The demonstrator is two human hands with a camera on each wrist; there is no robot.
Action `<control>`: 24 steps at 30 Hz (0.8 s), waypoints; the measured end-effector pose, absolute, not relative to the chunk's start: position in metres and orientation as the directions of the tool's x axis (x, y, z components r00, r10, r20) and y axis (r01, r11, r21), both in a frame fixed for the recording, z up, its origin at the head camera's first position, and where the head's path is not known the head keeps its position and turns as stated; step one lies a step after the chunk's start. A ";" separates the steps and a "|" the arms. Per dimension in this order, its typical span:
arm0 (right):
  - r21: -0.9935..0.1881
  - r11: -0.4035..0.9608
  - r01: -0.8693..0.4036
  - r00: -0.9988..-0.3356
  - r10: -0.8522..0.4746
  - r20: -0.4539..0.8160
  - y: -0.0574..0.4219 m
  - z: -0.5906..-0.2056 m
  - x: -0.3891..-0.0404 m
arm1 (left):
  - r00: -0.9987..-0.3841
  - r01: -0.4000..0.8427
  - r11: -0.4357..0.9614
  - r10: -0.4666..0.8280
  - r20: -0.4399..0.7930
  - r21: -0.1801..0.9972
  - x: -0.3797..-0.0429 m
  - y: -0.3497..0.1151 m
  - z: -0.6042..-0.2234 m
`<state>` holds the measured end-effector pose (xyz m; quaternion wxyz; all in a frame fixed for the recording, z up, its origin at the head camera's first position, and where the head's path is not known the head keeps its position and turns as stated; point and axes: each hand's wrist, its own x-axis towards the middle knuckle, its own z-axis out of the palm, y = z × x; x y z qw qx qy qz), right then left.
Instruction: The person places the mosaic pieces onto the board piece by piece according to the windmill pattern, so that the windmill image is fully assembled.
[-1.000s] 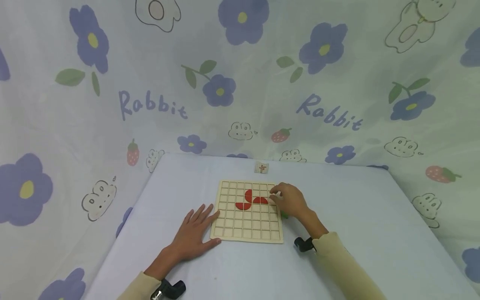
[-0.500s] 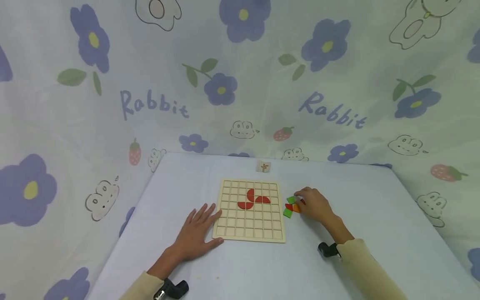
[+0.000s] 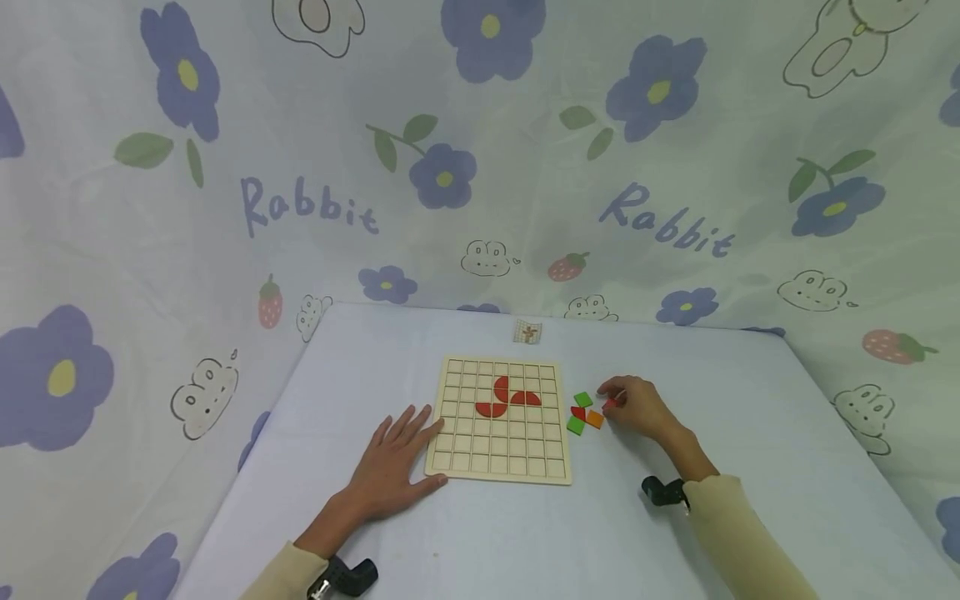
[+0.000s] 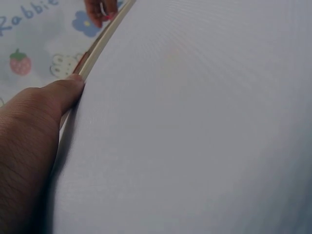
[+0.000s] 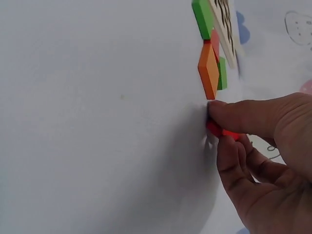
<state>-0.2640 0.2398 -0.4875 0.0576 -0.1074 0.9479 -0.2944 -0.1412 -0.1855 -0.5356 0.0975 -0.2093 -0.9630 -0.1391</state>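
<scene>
My right hand (image 3: 639,408) pinches a red piece (image 5: 230,134) between thumb and fingers, low over the table to the right of the loose pieces. Flat on the table, my left hand (image 3: 390,467) has its fingers spread, with fingertips and thumb at the left edge of a wooden grid board (image 3: 498,458). Several red rounded pieces (image 3: 491,410) sit in cells near the board's upper middle. Between the board and my right hand lie an orange square (image 3: 594,419), a green square (image 3: 576,426), another green square (image 3: 583,399) and a small red piece (image 3: 577,412).
A small patterned card (image 3: 527,332) lies on the white table (image 3: 465,542) behind the board. A curtain (image 3: 525,225) printed with flowers and rabbits stands around the back and sides. Black wrist cameras (image 3: 663,492) are worn on both arms.
My right hand has moved from the board's right edge out to the loose pieces, then slightly further right, and now pinches a red piece. My left hand stays at the board's edge.
</scene>
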 end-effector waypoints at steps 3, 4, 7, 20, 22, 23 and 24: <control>-0.605 0.784 -0.143 -0.969 -0.236 -0.076 0.241 -0.487 -0.266 | -0.893 0.431 0.873 0.377 0.245 0.227 -0.141 -0.185 -0.536; -0.616 0.775 -0.142 -0.967 -0.243 -0.082 0.242 -0.486 -0.266 | -0.893 0.431 0.873 0.378 0.245 0.227 -0.141 -0.185 -0.535; -0.658 0.740 -0.139 -0.963 -0.256 -0.084 0.240 -0.484 -0.266 | -0.894 0.430 0.874 0.379 0.238 0.225 -0.141 -0.186 -0.535; -0.926 0.366 -0.095 -0.965 -0.261 -0.004 0.204 -0.470 -0.267 | -0.899 0.423 0.876 0.375 0.225 0.231 -0.140 -0.185 -0.528; -0.935 0.346 -0.082 -0.971 -0.239 -0.003 0.197 -0.469 -0.267 | -0.899 0.423 0.876 0.374 0.227 0.233 -0.140 -0.185 -0.528; -0.936 0.343 -0.080 -0.971 -0.238 -0.004 0.193 -0.469 -0.267 | -0.899 0.424 0.875 0.374 0.228 0.234 -0.140 -0.185 -0.528; -0.936 0.342 -0.081 -0.971 -0.240 -0.004 0.190 -0.470 -0.267 | -0.898 0.424 0.875 0.374 0.231 0.234 -0.140 -0.185 -0.528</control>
